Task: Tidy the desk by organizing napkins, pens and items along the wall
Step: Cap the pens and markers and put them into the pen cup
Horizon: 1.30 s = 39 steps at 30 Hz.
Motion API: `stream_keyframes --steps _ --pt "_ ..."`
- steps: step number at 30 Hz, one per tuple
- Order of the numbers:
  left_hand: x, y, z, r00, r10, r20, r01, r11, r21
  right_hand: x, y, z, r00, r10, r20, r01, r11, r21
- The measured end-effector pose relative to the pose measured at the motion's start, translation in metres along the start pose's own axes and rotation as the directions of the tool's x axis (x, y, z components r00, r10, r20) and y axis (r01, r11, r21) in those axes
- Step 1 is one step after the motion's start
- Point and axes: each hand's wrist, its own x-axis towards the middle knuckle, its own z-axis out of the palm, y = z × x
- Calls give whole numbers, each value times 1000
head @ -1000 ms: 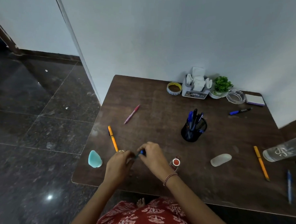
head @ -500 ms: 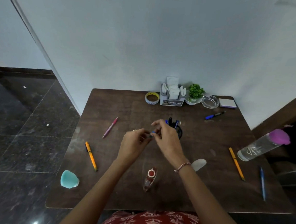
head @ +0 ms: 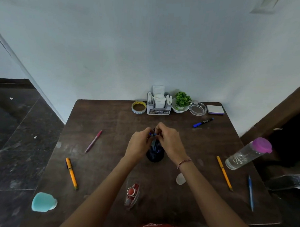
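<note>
At the middle of the table (head: pixel 110 121), above the dark pen cup (head: pixel 154 156), left hand (head: pixel 139 145) and right hand (head: pixel 170 143) meet, both grips pinched on one blue pen (head: pixel 151 134), fingers curled.

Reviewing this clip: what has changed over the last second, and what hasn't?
The left hand and right hand, gripping the blue pen together throughout, carried it from the near edge of the desk to just above the pen holder. Nothing was let go. The pink pen, the marker and the napkin holder stayed put.
</note>
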Motion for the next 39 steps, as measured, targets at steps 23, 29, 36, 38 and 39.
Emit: stream_keyframes --steps 23,29,36,38,39 --pt "11 -7 40 991 -136 11 118 895 431 15 56 41 941 -86 329 97 995 -14" --pt "9 -6 36 979 -197 -46 201 914 351 16 59 37 964 -14 265 -9 996 89" --pt "-2 -13 14 956 -239 -172 278 924 262 17 33 26 999 -2 40 -8 971 239" --pt "-7 -18 5 940 -251 -233 304 925 230 17 15 25 1000 -25 10 21 957 289" --pt "-10 -21 1 930 -259 -261 317 924 212 17 6 26 999 -43 1 40 951 306"
